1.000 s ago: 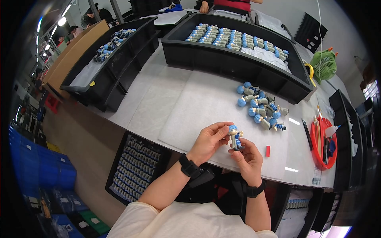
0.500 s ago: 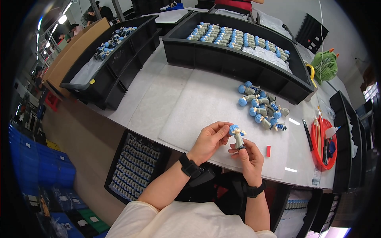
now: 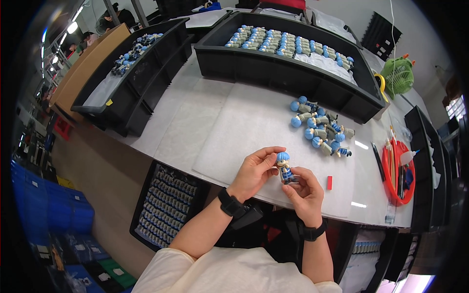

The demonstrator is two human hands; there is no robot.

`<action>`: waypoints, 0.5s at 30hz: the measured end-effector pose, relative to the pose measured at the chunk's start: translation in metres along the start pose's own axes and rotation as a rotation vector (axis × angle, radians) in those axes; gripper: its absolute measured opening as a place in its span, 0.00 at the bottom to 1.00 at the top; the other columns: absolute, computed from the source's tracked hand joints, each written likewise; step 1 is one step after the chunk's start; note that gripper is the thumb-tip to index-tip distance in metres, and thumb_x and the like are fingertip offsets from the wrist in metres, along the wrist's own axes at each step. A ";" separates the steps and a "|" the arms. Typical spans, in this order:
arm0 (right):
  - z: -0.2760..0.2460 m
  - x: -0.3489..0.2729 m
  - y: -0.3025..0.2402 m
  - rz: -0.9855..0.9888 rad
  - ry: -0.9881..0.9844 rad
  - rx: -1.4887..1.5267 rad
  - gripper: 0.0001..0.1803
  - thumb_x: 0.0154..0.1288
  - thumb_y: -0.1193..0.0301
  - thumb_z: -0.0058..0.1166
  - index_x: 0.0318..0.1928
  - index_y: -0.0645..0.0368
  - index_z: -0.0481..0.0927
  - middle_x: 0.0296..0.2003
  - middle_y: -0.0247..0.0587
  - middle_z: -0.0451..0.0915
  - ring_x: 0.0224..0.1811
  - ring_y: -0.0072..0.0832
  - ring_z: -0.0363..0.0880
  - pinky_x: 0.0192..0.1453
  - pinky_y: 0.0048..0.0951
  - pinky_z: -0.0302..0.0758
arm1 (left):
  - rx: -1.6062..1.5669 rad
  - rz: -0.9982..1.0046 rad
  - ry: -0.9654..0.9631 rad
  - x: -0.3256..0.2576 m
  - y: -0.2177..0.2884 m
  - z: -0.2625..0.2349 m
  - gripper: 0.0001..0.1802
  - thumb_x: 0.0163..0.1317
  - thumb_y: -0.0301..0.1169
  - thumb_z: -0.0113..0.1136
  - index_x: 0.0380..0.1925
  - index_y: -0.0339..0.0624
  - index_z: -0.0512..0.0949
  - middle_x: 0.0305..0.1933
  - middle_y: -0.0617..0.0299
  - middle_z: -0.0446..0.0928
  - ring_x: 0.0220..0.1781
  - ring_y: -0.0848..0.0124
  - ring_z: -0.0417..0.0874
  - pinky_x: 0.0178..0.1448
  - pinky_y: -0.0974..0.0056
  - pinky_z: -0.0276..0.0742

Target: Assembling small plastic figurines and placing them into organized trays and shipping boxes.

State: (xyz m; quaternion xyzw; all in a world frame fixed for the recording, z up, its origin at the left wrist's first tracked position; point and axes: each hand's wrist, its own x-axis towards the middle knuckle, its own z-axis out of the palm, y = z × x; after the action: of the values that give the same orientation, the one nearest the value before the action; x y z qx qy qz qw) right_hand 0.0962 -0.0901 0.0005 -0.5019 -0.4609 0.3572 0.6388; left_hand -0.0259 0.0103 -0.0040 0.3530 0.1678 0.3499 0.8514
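A small blue-haired figurine (image 3: 284, 168) stands upright between my two hands, above the near part of the white mat. Its front, in blue and white, faces me. My left hand (image 3: 255, 172) pinches it near the head and upper side. At the lower body and feet, the fingers of my right hand (image 3: 305, 192) are closed on it. Beyond my hands, to the right, lies a loose pile of similar figurines (image 3: 320, 131), with blue hair and grey or dark blue clothes. A small red block (image 3: 330, 182) rests on the mat beside my right hand.
A black tray (image 3: 293, 78) at the back holds rows of figurines. Another black tray (image 3: 146, 93) stands at the left. On the right, a red basket (image 3: 409, 193) holds brushes and a bottle, near a green fan (image 3: 398, 75). A filled tray (image 3: 168, 205) sits below the table edge.
The figurine has been turned between my hands, from its grey side to its blue-and-white front. It has shifted slightly left, and my right-hand fingers have moved up around it.
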 end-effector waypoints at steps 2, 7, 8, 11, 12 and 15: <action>0.000 0.000 -0.001 -0.026 -0.003 -0.001 0.20 0.50 0.83 0.58 0.46 0.65 0.71 0.41 0.39 0.71 0.41 0.23 0.74 0.43 0.20 0.74 | -0.001 -0.001 -0.011 0.001 0.000 0.001 0.13 0.64 0.30 0.44 0.47 0.40 0.71 0.38 0.65 0.75 0.39 0.79 0.73 0.41 0.74 0.68; -0.002 -0.002 0.001 0.054 0.011 0.010 0.20 0.50 0.81 0.58 0.46 0.65 0.71 0.40 0.39 0.72 0.40 0.23 0.75 0.44 0.21 0.74 | 0.041 -0.016 0.002 0.002 -0.001 0.002 0.14 0.65 0.31 0.43 0.47 0.38 0.71 0.39 0.62 0.75 0.40 0.76 0.75 0.44 0.70 0.72; -0.002 -0.002 0.001 0.055 0.017 0.010 0.20 0.50 0.81 0.58 0.46 0.65 0.71 0.40 0.39 0.72 0.40 0.23 0.75 0.44 0.21 0.74 | 0.042 -0.020 -0.001 0.002 -0.001 0.004 0.14 0.65 0.31 0.43 0.47 0.38 0.71 0.39 0.62 0.75 0.40 0.76 0.75 0.44 0.70 0.72; -0.001 -0.002 0.000 0.044 0.032 0.039 0.22 0.52 0.79 0.59 0.48 0.66 0.70 0.40 0.40 0.73 0.39 0.22 0.74 0.43 0.21 0.74 | 0.071 -0.042 0.016 0.002 0.000 0.006 0.14 0.65 0.30 0.44 0.47 0.36 0.70 0.39 0.61 0.75 0.38 0.75 0.76 0.43 0.70 0.73; -0.001 -0.002 -0.001 0.051 0.037 0.036 0.22 0.52 0.78 0.58 0.49 0.66 0.69 0.40 0.40 0.73 0.39 0.22 0.74 0.43 0.21 0.73 | 0.107 -0.034 0.006 0.002 -0.001 0.005 0.14 0.65 0.30 0.43 0.47 0.36 0.70 0.40 0.60 0.75 0.41 0.74 0.76 0.46 0.69 0.73; -0.001 -0.003 -0.002 0.069 0.049 0.041 0.24 0.53 0.78 0.58 0.51 0.66 0.67 0.40 0.40 0.73 0.38 0.21 0.74 0.43 0.20 0.73 | 0.133 -0.021 -0.012 0.002 0.000 0.004 0.14 0.65 0.30 0.42 0.47 0.37 0.69 0.43 0.57 0.75 0.43 0.72 0.76 0.48 0.67 0.73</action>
State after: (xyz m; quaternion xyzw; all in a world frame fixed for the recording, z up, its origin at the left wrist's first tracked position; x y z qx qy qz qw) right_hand 0.0965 -0.0934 0.0018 -0.5131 -0.4202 0.3761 0.6471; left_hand -0.0221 0.0096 -0.0013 0.4089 0.1893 0.3269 0.8307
